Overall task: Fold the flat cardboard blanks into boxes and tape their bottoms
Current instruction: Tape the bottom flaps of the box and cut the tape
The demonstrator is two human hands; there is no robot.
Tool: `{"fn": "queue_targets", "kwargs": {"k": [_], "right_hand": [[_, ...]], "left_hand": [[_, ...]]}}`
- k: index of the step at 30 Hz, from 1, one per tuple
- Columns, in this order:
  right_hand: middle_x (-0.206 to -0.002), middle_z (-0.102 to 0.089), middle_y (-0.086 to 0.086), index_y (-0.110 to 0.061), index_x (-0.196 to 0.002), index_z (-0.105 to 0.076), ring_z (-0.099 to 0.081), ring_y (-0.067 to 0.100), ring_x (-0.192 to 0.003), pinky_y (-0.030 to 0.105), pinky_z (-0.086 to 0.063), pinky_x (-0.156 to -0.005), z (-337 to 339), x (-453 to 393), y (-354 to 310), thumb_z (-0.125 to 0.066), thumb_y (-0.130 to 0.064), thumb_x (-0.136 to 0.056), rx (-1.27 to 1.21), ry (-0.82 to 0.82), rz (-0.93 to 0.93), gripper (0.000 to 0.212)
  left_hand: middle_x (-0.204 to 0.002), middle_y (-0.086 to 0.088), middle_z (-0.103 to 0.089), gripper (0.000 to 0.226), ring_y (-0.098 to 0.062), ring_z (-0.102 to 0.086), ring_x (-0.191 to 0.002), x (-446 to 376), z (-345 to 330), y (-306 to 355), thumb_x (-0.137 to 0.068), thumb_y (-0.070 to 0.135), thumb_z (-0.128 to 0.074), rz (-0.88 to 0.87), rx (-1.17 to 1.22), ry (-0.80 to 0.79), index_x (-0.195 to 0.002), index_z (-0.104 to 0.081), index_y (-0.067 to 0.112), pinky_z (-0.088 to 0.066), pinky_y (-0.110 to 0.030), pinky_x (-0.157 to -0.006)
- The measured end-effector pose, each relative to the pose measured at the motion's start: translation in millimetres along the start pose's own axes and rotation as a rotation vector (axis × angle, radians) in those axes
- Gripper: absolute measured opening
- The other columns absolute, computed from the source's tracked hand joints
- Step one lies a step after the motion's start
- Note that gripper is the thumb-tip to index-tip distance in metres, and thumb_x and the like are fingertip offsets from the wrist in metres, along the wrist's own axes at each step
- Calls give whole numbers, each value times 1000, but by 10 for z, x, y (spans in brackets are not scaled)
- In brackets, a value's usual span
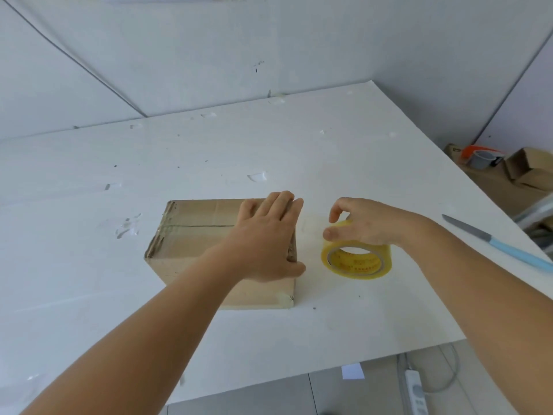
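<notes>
Resting on the white surface (89, 295): one box (191, 232), long axis left-right, under the flat, straight-fingered left hand (266, 244); just right, one tape roll (356, 259), hole toward camera, gripped by the curled right hand (362, 223); one knife (493, 244)

knife (499, 246) handle cut off, dispenser (481, 157) perhaps blurred

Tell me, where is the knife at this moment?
In the head view, the knife lies on the white table near its right edge, beyond the right hand that holds the tape roll.
</notes>
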State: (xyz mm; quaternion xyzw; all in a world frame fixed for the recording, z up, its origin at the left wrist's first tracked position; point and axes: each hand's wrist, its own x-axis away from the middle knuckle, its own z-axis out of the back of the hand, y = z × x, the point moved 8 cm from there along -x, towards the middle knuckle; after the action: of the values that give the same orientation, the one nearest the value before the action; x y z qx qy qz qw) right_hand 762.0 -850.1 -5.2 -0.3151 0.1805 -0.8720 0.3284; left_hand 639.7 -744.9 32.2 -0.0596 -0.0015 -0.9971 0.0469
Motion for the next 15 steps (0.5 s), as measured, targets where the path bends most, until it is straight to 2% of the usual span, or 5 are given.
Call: {"fn": "queue_targets", "kwargs": {"k": [4, 6, 7, 10, 15], "right_hand": [[-103, -55, -9, -32, -99, -54, -54, 12, -91, 34, -44, -79, 7, -19, -49, -64, -61, -75, 35, 23, 30, 39], [-100, -56, -9, -31, -99, -55, -55, 10, -88, 35, -46, -80, 11, -4, -59, -64, -60, -77, 34, 17, 56, 37], [-99, -57, -8, -32, -100, -55, -56, 11, -89, 36, -47, -82, 3, 5, -55, -63, -59, -78, 23, 13, 68, 36], [-100, -59, -6, -34, -100, -57, -58, 15, -90, 35, -48, -83, -24, 20, -38, -59, -54, -84, -37, 26, 107, 25], [-83, -58, -7, -34, -98, -61, -56, 14, -79, 28, -43, -71, -99, 25, -9, -54, -43, -92, -143, 55, 159, 14]], "left_hand": [[-157, 2, -5, 99, -13, 2, -146, -4, 47, 6, -80, 76, -39, 16, 58, -39, -152, -5, 18, -2, -39, -118], [-152, 4, -17, 94, -13, -8, -143, -44, 85, 2, -77, 81, -22, 88, 154, -56, -150, -20, 20, -6, -38, -114], [-147, 4, -24, 86, -15, -16, -140, -81, 104, -10, -80, 78, -20, 130, 180, -39, -146, -28, 22, -10, -38, -112], [-132, 2, -35, 49, -21, -31, -125, -218, 146, -53, -93, 56, -38, 217, 131, -2, -131, -43, 26, -20, -39, -104], [-125, -1, -39, 38, -23, -33, -123, -400, 117, -94, -87, 39, -53, 251, 189, -141, -124, -50, 32, -22, -35, -98]]}}
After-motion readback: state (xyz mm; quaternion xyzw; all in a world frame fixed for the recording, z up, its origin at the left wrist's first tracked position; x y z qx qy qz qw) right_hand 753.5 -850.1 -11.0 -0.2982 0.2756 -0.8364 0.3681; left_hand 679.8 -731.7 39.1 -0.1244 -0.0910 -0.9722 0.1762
